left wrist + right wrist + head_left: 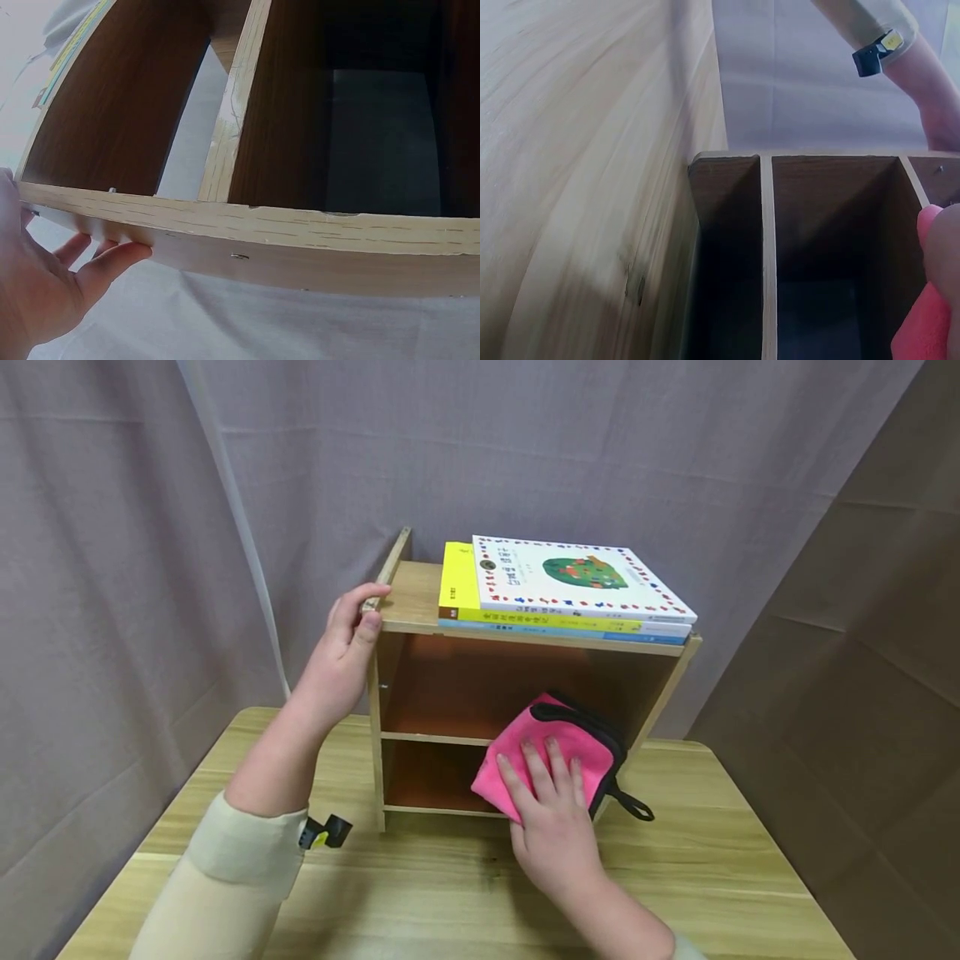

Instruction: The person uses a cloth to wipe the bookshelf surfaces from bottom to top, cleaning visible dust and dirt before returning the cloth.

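Observation:
A small wooden shelf (435, 739) stands upright on the table, its open compartments facing me. At its upper left corner my left hand (330, 668) grips the side panel, thumb near the front edge and fingers over the top. The left wrist view has those fingertips (135, 251) against the panel's outer face. Lower right, my right hand (555, 835) lies with extended, spread fingers on a pink cloth (596, 747) with black edging and a black loop. That cloth overlaps the shelf's front and right side. In the right wrist view, pink cloth (922, 330) shows beside the hand.
On the shelf's top lie a white picture book (600, 581), a yellow book (459, 581) beneath it and a blue-spined book (480, 627) at the bottom. The wooden table (420, 893) reaches grey curtains (360, 468) behind. A black device (330, 832) sits at the left cuff.

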The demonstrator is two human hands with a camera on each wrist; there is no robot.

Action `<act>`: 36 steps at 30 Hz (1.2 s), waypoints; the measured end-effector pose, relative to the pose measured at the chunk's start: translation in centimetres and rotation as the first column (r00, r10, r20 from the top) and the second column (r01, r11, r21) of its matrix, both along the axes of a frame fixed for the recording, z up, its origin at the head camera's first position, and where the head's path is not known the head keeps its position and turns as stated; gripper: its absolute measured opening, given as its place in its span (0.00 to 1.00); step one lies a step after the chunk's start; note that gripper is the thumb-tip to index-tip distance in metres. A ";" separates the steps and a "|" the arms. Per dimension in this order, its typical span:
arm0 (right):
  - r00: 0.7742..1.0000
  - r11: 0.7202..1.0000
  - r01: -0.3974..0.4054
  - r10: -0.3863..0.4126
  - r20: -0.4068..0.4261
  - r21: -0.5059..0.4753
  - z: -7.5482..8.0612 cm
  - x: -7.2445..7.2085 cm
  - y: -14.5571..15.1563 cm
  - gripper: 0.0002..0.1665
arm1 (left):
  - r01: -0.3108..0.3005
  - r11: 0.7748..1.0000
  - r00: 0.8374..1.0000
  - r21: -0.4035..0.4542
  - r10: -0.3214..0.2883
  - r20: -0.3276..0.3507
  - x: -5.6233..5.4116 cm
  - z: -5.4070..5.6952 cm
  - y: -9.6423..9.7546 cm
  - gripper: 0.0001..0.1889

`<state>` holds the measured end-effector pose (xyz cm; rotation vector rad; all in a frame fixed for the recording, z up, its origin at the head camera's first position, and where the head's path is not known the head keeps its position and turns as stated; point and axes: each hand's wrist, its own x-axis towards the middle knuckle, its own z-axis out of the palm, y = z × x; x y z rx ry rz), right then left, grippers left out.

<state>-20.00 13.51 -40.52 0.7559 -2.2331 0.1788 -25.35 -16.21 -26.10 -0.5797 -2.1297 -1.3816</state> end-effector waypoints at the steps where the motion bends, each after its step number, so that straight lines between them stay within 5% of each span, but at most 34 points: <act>1: 1.000 1.000 0.000 0.000 0.000 0.003 0.0 0.0 -0.1 0.37 | 0.000 1.000 1.000 0.002 0.000 0.000 0.0 0.0 0.0 0.22; 36: 0.999 0.999 0.030 -0.029 -0.037 0.038 0.1 0.1 -4.7 0.38 | 0.022 1.000 1.000 0.002 -0.022 -0.019 0.1 0.2 0.1 0.19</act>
